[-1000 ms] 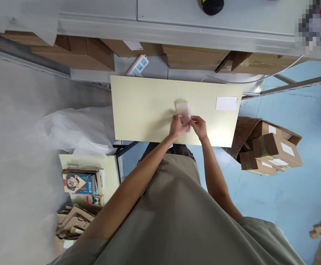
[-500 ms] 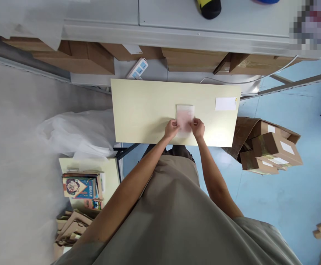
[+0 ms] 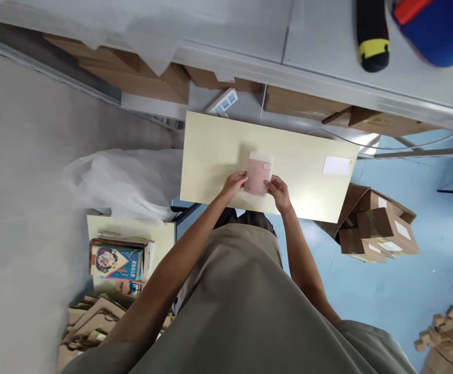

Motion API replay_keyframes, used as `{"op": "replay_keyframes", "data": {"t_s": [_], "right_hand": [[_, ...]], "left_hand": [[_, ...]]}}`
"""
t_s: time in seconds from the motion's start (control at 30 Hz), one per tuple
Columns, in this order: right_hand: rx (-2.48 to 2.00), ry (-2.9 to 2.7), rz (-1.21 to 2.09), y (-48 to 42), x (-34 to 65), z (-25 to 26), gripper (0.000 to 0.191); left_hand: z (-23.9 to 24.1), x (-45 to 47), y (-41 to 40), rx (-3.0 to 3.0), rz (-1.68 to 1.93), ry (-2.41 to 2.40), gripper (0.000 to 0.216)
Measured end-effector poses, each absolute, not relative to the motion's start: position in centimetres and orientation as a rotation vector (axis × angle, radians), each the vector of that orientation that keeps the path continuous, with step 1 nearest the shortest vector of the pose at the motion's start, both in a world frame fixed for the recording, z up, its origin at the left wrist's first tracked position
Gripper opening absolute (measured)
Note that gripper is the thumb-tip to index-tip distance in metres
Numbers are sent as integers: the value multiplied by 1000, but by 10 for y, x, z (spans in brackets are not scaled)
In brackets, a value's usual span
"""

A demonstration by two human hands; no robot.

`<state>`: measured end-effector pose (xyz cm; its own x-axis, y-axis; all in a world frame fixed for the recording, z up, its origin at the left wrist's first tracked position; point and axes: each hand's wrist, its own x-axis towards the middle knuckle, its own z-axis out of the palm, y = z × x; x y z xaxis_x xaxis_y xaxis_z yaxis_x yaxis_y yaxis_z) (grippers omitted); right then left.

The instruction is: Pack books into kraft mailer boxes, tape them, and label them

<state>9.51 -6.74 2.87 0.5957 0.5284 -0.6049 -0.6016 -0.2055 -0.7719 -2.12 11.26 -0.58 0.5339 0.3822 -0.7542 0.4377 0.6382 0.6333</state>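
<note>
A small pink notebook with a clasp tab lies inside a translucent whitish sleeve, whose edges stick out above and below it. My left hand grips its left side, fingers bent around the edge. On the opposite side my right hand pinches the right edge, with the thumb on the front face. Both hands hold it over the pale yellow tabletop, and a shadow falls on the board to its upper left. Fingers behind the notebook are hidden.
A white label sheet lies on the tabletop's right part. Cardboard boxes stand at right. White plastic sheeting and stacked books are at left. Ahead, a grey shelf bears a black-and-yellow tool; a power strip sits below.
The notebook in its sleeve now shows more clearly, seemingly lifted off the board, with a shadow beside it. Both hands still hold its sides. The camera view has turned and shifted.
</note>
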Motion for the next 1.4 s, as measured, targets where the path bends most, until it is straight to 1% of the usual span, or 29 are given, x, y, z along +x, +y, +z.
{"op": "replay_keyframes", "data": {"t_s": [0.13, 0.23, 0.37, 0.5, 0.57, 0.7, 0.77, 0.97, 1.1, 1.23, 1.4], "right_hand": [[-1374, 19, 1128, -13, 83, 37, 45], [-1378, 1, 1183, 32, 76, 33, 46], [-1408, -17, 1228, 91, 68, 16, 49], [-1540, -126, 1180, 145, 67, -11, 50], [-1724, -228, 1098, 169, 69, -24, 45], [-2143, -399, 934, 205, 70, -43, 22], [-2267, -414, 882, 216, 66, -47, 16], [-2437, -381, 767, 229, 50, -51, 15], [-2478, -374, 791, 232, 50, -45, 15], [-2448, -344, 785, 226, 53, -27, 20], [-2266, -436, 765, 201, 50, 12, 29]], "left_hand": [[6, -51, 172, 796, 27, 1008, 47], [13, -71, 217, 654, 36, 924, 45], [15, -87, 266, 573, 76, 842, 39], [2, -91, 304, 554, 187, 974, 34], [-8, -88, 320, 576, 215, 1057, 31], [-30, -76, 342, 689, 201, 1228, 24], [-38, -69, 346, 771, 212, 1322, 22], [-50, -58, 343, 1121, 216, 1498, 22], [-49, -60, 344, 1203, 189, 1481, 22], [-41, -72, 347, 1247, 202, 1426, 23], [-22, -105, 338, 1192, 306, 1332, 22]]}}
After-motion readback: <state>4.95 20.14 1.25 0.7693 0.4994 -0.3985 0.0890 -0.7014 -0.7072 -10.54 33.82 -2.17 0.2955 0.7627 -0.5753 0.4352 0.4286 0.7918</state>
